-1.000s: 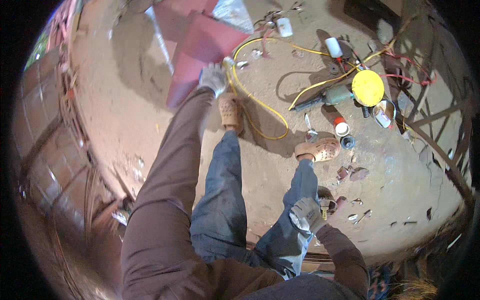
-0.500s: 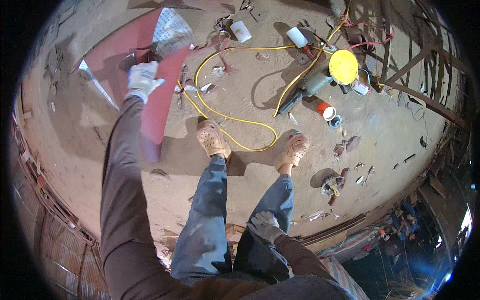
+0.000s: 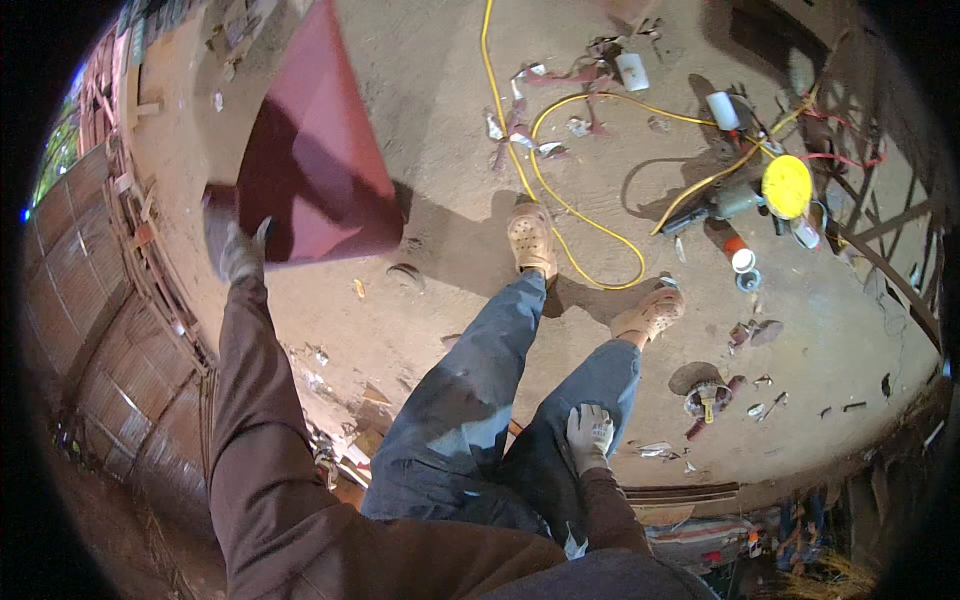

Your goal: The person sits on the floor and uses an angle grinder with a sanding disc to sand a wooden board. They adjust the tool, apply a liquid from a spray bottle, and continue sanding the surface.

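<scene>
My left hand (image 3: 243, 250), in a pale grey glove, is closed on the near left corner of a large dark red sheet (image 3: 325, 160) that looks like sandpaper. The sheet bends, its left corner curling beside my fingers. It hangs or lies over the floor to the left of my feet; whether its far end touches the ground I cannot tell. My gloved right hand (image 3: 590, 432) rests with fingers laid out on my right leg near the knee, holding nothing.
A yellow cable (image 3: 600, 285) loops ahead of my clogs (image 3: 531, 240). Farther right are a greenish power tool (image 3: 738, 200), a round yellow disc (image 3: 787, 186), an orange-red can (image 3: 738, 252) and a white cylinder (image 3: 722, 110). Torn red scraps (image 3: 590, 78) litter the floor. A brush (image 3: 708, 402) sits in a container.
My left hand has moved nearer and left with the red sheet, whose printed pale backing no longer shows. The view has turned leftward. My right hand stays on my leg.
</scene>
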{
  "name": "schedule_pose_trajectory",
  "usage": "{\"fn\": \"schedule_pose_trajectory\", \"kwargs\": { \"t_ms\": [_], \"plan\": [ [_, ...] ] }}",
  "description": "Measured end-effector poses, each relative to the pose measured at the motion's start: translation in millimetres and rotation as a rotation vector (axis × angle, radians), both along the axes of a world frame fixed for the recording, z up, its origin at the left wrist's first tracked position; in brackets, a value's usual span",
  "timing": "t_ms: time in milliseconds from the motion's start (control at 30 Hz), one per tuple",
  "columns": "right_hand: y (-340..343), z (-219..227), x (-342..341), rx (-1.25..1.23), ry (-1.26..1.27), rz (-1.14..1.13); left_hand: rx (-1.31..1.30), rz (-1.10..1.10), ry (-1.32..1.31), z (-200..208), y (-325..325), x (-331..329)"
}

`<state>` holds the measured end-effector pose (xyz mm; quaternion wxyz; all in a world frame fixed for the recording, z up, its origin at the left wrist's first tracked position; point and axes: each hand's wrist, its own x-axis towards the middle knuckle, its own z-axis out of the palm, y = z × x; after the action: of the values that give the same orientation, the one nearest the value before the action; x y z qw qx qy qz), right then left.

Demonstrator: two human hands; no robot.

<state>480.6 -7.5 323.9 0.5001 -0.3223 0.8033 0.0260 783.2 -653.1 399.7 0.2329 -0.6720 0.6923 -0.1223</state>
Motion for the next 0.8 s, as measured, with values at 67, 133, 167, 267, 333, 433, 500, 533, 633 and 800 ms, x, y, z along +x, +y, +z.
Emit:
{"fn": "schedule_pose_trajectory", "kwargs": {
  "t_ms": [67, 133, 167, 267, 333, 433, 500, 533, 633, 800],
  "plan": [
    [-0.8, 10.7, -2.5, 0.018, 0.043, -0.02, 0.006, 0.148, -0.077, -1.7, 25.5, 9.3],
    [-6.1, 27.6, -9.6, 0.042, 0.06, -0.056, -0.017, 0.218, -0.076, -2.3, 37.1, 21.3],
    [-7.5, 37.1, -13.7, 0.012, 0.128, -0.099, -0.022, 0.23, -0.063, -2.6, 37.1, 27.3],
    [-6.7, 64.3, -16.6, -0.021, 0.395, -0.24, 0.124, 0.012, -0.058, -5.4, 17.2, -16.4],
    [3.0, 80.7, -27.0, 0.067, 0.464, -0.476, 0.074, -0.348, 0.01, -8.8, 22.3, -74.2],
    [26.3, 116.5, -26.5, 0.145, 0.501, -0.677, 0.222, -0.633, 0.107, 7.6, 48.3, -182.0],
    [52.4, 139.7, -6.7, 0.119, 0.526, -0.719, 0.351, -0.821, 0.229, 8.3, 75.5, -206.3],
    [73.1, 143.2, 12.2, -0.003, 0.619, -0.446, 0.536, -0.766, 0.258, 15.9, 99.4, -225.8],
    [52.4, 191.6, 35.2, 0.058, 0.315, -0.817, 1.02, -0.68, 0.361, 23.0, 161.2, -218.1],
    [40.5, 211.8, 58.3, 0.254, 0.164, -1.217, 1.351, -1.111, 0.05, 103.2, 284.5, -220.3]
  ]
}}
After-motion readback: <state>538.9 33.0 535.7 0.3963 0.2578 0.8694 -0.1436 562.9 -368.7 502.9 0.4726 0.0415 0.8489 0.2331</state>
